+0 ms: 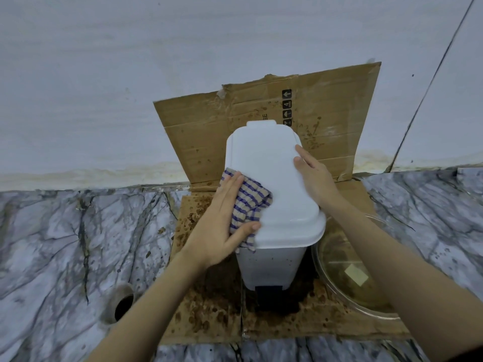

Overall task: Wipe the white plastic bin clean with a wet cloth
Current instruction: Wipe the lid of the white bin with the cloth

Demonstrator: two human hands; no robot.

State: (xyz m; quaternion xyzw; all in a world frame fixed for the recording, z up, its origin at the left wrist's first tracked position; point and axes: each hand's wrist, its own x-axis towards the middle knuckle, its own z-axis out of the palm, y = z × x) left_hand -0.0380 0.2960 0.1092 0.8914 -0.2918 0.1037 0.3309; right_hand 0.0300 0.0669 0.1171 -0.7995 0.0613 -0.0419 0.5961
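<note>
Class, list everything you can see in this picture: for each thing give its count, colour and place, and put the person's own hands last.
bin: one, white plastic with a dark pedal at its base, standing on the cardboard, lid shut
lid: one, white, on top of the bin
cloth: one, blue and beige checked, pressed on the lid's left edge
cardboard: brown, stained, flat under the bin and propped up against the wall
glass bowl: one, clear, with brownish liquid, right of the bin
floor: grey veined marble, all around
drain hole: one, dark, in the floor at left
wall: pale, stained along the base
left hand: flat on the cloth
right hand: resting on the lid's right edge
</note>
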